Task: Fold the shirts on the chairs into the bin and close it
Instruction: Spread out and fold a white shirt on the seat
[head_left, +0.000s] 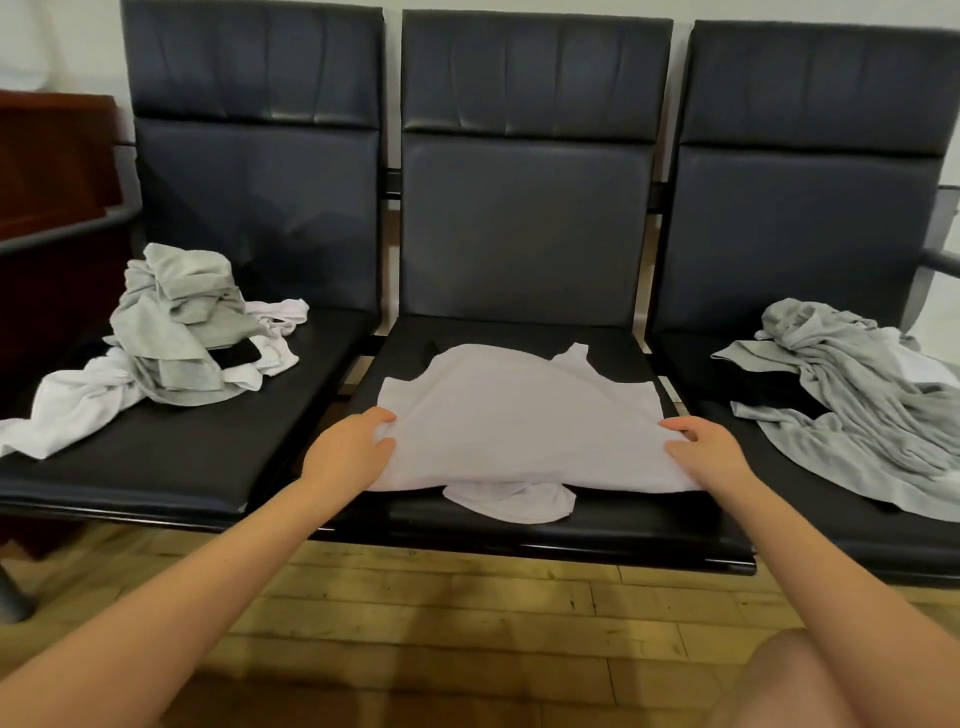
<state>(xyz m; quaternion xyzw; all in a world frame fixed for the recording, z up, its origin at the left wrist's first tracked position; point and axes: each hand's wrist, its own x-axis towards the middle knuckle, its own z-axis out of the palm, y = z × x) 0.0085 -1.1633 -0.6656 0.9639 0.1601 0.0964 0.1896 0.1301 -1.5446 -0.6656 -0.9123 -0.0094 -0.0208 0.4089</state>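
Wooden plank floor (467, 613) lies nearest, below the middle seat (597, 519) — smooth black padded upholstery. On that seat a white shirt (519, 415) lies spread, soft knit, part folded, a rounded flap tucked under its near edge. Left hand (348, 447) pinches the shirt's left edge, thumb above the cloth; right hand (706, 452) grips its right edge, fingers curled over the fabric. Left of the middle seat, a crumpled grey and white heap (176, 332). Right of it, rumpled grey shirts (857, 395) — one black piece beneath.
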